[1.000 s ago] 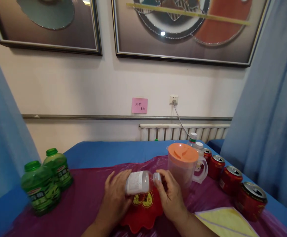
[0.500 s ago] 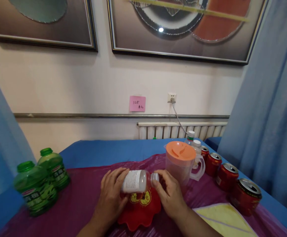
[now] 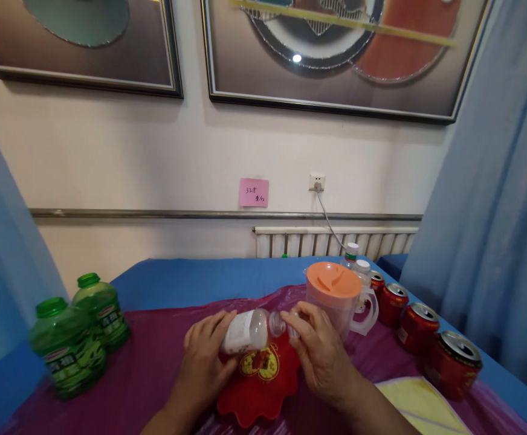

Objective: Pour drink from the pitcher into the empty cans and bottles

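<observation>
My left hand (image 3: 206, 356) is wrapped round a clear plastic bottle (image 3: 258, 331) with a pale label, held on its side above the table. The bottle's open neck (image 3: 277, 324) points right. Just beyond it, my right hand (image 3: 322, 353) pinches the bottle cap (image 3: 293, 327), which is apart from the neck and partly hidden by the fingers. Below the bottle lies a red scalloped dish (image 3: 249, 402) with a gold pattern. Behind my right hand stands a clear pitcher (image 3: 342, 314) with an orange lid (image 3: 335, 280).
Two green bottles (image 3: 68, 350) stand at the left. Several red cans (image 3: 418, 327) line the right edge, with two white-capped bottles (image 3: 352, 254) behind the pitcher. A yellow cloth (image 3: 420, 402) lies front right. Purple sheeting (image 3: 155, 356) covers part of the blue table (image 3: 177, 278).
The cap has come off the bottle's neck and moved slightly right in my right hand. My left hand still holds the bottle, which has turned a little. The view has shifted slightly.
</observation>
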Demonstrator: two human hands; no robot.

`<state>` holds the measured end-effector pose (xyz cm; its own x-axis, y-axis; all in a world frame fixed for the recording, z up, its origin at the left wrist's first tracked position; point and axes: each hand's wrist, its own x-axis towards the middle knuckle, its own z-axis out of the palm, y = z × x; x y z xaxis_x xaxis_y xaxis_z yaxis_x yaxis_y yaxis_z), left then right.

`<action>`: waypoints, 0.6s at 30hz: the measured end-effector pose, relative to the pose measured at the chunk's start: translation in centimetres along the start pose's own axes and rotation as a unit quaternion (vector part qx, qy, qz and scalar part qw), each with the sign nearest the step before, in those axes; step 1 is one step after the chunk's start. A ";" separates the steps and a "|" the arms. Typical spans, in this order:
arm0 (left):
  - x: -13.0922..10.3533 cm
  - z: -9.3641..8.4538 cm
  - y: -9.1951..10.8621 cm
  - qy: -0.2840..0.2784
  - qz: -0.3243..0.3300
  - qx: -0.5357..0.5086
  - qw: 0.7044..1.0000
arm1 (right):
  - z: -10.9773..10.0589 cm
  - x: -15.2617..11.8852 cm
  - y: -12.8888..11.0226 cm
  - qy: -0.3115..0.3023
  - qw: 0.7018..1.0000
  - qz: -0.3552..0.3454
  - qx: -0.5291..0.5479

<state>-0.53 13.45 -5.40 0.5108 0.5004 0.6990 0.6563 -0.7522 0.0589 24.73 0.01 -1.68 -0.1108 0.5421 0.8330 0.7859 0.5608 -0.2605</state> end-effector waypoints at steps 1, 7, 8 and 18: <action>0.1 0.1 -0.1 0.002 -0.011 -0.005 1.000 | -0.2 0.2 -0.2 0.011 1.000 0.008 0.004; 1.2 -1.0 1.1 -0.001 -0.091 -0.092 0.992 | -1.9 0.7 -3.0 -0.012 0.976 0.185 0.112; 1.3 -1.2 1.3 -0.002 -0.110 -0.109 0.988 | -2.3 0.5 -3.5 -0.056 0.966 0.218 0.129; 0.4 0.3 1.8 -0.057 -0.219 -0.291 0.930 | -1.1 -9.2 -1.2 -0.395 0.859 0.326 -0.023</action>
<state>1.06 12.42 -5.19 0.3431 0.8306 0.4387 0.4204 -0.5534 0.7190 25.45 -6.35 -8.55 -0.0018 0.9969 -0.0781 0.8592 -0.0384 -0.5102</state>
